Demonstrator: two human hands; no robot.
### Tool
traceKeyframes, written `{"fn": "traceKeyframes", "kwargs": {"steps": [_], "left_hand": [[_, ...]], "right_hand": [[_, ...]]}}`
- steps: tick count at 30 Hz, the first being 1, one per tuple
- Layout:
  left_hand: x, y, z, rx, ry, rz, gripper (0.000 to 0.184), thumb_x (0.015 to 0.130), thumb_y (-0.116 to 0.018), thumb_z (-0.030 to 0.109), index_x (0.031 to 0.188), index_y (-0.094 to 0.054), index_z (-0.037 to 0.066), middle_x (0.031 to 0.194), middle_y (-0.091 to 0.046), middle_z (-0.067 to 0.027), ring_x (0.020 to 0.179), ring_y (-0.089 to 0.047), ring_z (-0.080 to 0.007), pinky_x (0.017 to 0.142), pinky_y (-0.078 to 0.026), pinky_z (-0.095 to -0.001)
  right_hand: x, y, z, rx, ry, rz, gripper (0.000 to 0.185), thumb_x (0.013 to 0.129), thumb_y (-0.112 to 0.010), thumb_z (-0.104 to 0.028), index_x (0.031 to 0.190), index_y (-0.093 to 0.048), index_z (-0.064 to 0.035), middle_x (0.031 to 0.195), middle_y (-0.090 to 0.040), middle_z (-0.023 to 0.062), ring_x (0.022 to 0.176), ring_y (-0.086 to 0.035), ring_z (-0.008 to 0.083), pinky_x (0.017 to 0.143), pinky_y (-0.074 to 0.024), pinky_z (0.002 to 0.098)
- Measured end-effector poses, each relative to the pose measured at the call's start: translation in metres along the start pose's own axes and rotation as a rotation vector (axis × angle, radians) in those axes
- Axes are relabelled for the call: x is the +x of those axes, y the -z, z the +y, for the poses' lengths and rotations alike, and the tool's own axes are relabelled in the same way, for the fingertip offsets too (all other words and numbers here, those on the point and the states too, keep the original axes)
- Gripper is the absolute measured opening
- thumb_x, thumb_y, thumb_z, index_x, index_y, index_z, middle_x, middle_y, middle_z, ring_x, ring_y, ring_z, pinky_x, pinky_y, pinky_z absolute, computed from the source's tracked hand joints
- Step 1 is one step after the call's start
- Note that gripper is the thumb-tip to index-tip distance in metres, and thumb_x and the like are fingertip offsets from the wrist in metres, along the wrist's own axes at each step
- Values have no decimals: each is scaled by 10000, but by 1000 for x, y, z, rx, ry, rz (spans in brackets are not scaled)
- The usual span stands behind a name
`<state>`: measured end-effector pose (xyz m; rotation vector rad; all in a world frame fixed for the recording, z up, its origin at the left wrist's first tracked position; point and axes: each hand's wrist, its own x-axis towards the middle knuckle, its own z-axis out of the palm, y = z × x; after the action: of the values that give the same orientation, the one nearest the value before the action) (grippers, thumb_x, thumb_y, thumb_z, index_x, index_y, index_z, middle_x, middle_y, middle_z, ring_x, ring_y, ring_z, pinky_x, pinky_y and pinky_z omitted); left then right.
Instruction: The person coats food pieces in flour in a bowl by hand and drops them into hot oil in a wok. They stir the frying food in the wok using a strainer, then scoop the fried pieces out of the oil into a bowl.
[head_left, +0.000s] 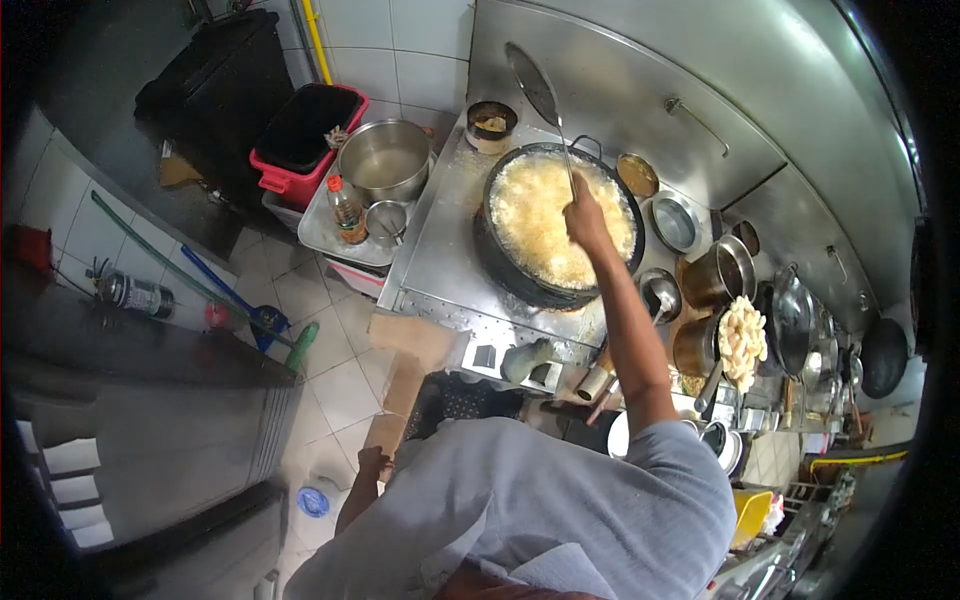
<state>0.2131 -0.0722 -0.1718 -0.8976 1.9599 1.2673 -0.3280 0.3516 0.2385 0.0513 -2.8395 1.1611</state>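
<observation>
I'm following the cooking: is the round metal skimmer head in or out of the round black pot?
Out: the skimmer head shows wholly outside the pot.

One bubbling pot [520, 288], one red-capped bottle [347, 212]

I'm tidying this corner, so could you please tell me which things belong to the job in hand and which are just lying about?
In use:
skimmer, held in the right hand
black pot of foaming contents

Apparently just lying about:
red-capped bottle
fire extinguisher
red bin
</observation>
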Motion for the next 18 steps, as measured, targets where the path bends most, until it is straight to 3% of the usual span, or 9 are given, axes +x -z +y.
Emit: {"fn": "traceKeyframes", "kwargs": {"steps": [1, 3, 8, 10, 14, 18], "left_hand": [[3, -4, -3, 223, -26, 6, 280, 843, -640, 286, 1010, -674, 64, 855, -687, -198, 681, -688, -324, 588, -576, -440], [4, -6, -4, 676, -79, 27, 370, 805, -683, 369, 1066, -693, 107, 881, -702, -161, 755, -701, -300, 664, -576, -431], [9, 7, 3, 1036, -302, 51, 378, 772, -712, 378, 1060, -700, 133, 905, -724, -116, 780, -711, -261, 674, -568, -358], [18, 18, 10, 706, -227, -133, 293, 837, -669, 303, 952, -679, 34, 877, -720, -162, 700, -708, -279, 583, -572, -361], [16, 36, 43, -231, 70, -12, 275, 862, -609, 243, 934, -631, -21, 797, -675, -199, 620, -678, -290, 526, -565, -373], [8, 41, 72, -575, 149, 76, 265, 879, -574, 210, 922, -602, -51, 744, -649, -219, 569, -659, -297, 488, -559, -382]], "right_hand": [[-38, 12, -27, 282, -205, -71, 650, 862, -441, -45, 1486, -267, -100, 926, -621, 227, 517, -563, 217, 437, -483, 357], [-80, 3, -29, 457, -247, -7, 662, 864, -427, -52, 1499, -248, -98, 866, -549, 131, 475, -473, 155, 412, -428, 294], [-139, -14, -55, 916, -466, 1, 718, 879, -359, -15, 1547, -116, -112, 767, -490, 38, 481, -411, 110, 383, -349, 257], [-149, -21, -67, 1096, -568, -26, 708, 900, -316, -14, 1552, -65, -129, 742, -452, 25, 498, -396, 100, 390, -342, 247], [-177, -29, -81, 1084, -580, -90, 714, 899, -326, -19, 1557, -89, -165, 754, -460, 26, 503, -404, 97, 388, -338, 252], [-188, -46, -77, 923, -633, -49, 731, 881, -341, 6, 1556, -140, -192, 764, -464, 24, 484, -394, 98, 381, -335, 259]]}}
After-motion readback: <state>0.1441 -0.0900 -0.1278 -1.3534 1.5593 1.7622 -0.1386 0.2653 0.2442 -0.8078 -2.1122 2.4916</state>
